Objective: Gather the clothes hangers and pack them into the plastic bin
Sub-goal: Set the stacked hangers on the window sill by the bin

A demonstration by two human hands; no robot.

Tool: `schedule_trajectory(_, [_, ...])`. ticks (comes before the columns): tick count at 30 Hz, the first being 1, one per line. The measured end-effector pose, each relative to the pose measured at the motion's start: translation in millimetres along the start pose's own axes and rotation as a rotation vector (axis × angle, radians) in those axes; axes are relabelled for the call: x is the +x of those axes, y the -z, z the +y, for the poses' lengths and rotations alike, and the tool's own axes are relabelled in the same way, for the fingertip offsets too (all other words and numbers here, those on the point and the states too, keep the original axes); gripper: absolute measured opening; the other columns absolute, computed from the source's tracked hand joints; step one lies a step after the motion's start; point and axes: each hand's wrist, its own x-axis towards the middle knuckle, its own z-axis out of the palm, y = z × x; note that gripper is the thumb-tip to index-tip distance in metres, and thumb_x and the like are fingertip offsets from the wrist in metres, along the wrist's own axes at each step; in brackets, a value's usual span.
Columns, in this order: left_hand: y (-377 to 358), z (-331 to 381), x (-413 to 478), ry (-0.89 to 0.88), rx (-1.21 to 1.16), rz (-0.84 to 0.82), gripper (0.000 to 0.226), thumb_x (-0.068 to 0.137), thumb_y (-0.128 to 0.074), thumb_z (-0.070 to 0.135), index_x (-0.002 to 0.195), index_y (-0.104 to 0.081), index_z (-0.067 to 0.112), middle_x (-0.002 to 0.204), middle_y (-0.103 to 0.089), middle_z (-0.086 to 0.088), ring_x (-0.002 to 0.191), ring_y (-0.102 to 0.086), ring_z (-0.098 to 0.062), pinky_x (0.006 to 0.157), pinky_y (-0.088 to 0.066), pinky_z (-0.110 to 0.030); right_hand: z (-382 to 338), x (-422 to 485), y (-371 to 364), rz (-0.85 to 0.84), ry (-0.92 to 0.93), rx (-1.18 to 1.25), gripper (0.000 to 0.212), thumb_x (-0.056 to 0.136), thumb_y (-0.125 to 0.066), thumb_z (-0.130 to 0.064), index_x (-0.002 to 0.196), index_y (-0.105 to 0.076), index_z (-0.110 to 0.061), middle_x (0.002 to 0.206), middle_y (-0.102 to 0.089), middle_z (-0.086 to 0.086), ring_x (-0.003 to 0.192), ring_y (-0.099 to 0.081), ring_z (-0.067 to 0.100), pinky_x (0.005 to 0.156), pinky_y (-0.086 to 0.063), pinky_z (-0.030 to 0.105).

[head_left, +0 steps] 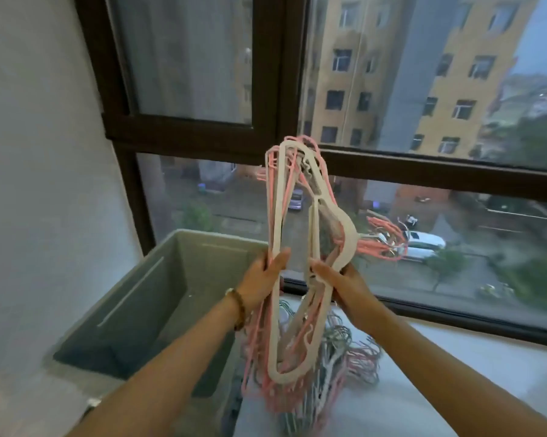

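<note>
By the window, your left hand point(264, 276) and right hand point(340, 287) each grasp one side of an upright bundle of pink and cream clothes hangers point(276, 216), its hooks point(388, 244) splayed to the right. The grey plastic bin point(139, 304) stands just left of the window ledge point(455, 373), and the part of its inside in view shows no hangers. A loose pile of more hangers point(357, 357) lies at the ledge's left end, beneath the bundle. To do this well, keep both grips firm, carry the bundle left over the rim, tip it flat along the bin's length and lower it with hooks together, clear of the pile.
</note>
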Motion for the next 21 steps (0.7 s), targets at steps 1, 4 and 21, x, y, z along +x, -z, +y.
schedule_trajectory(1, [-13, -15, 7, 0.030, 0.019, -0.031, 0.033, 0.088, -0.049, 0.048, 0.084, -0.049, 0.015, 0.066, -0.050, 0.000, 0.053, -0.049, -0.009, 0.050, -0.046, -0.019, 13, -1, 12, 0.018, -0.032, 0.009, 0.054, 0.068, -0.078, -0.038, 0.100, -0.055, -0.001, 0.083, -0.062, 0.013, 0.077, -0.066, 0.024, 0.075, -0.057, 0.040])
schedule_trajectory(4, [-50, -59, 25, 0.119, 0.035, -0.103, 0.035, 0.086, -0.051, 0.051, 0.097, -0.051, 0.018, 0.080, -0.056, 0.003, 0.064, -0.054, -0.009, 0.061, -0.050, -0.023, 54, 2, 45, 0.064, -0.138, 0.018, 0.052, 0.069, -0.077, -0.039, 0.103, -0.056, -0.005, 0.092, -0.063, 0.015, 0.084, -0.067, 0.028, 0.082, -0.058, 0.044])
schedule_trajectory(21, [-133, -257, 85, 0.449, 0.210, -0.216, 0.052, 0.094, -0.043, 0.042, 0.140, -0.034, 0.019, 0.142, -0.043, 0.001, 0.127, -0.042, -0.016, 0.110, -0.034, -0.034, 280, 58, 87, 0.311, -0.487, -0.103, 0.057, 0.070, -0.079, -0.037, 0.119, -0.055, -0.018, 0.116, -0.066, 0.005, 0.104, -0.064, 0.022, 0.088, -0.055, 0.039])
